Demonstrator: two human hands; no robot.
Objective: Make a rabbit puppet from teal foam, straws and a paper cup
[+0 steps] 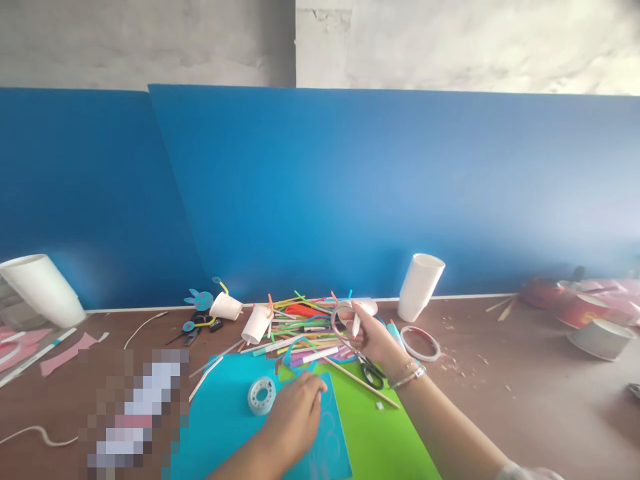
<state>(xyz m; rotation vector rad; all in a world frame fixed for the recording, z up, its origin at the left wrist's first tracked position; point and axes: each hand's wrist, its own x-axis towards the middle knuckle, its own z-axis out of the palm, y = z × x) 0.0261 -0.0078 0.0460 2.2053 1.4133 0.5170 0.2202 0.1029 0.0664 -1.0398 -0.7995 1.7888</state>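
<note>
My right hand (376,337) is over the pile of straws, its fingers closed on the edge of a thin roll of tape (336,328). A white pen-like piece (356,326) shows against those fingers; whether it is gripped too I cannot tell. My left hand (296,412) rests with curled fingers on a blue sheet (334,440) marked with pale round outlines. What those fingers hold, if anything, is hidden. Just left of this hand lies a light-blue tape roll (261,396). Black-handled scissors (373,373) lie below my right wrist, beside a wooden stick (365,385).
Coloured straws (295,327) are heaped by the blue partition (350,193). Two small paper cups (257,325) lie tipped there. A tall cup stack (421,287) stands behind another tape ring (420,343). Green paper (385,427) lies in front; bowls (600,333) sit far right.
</note>
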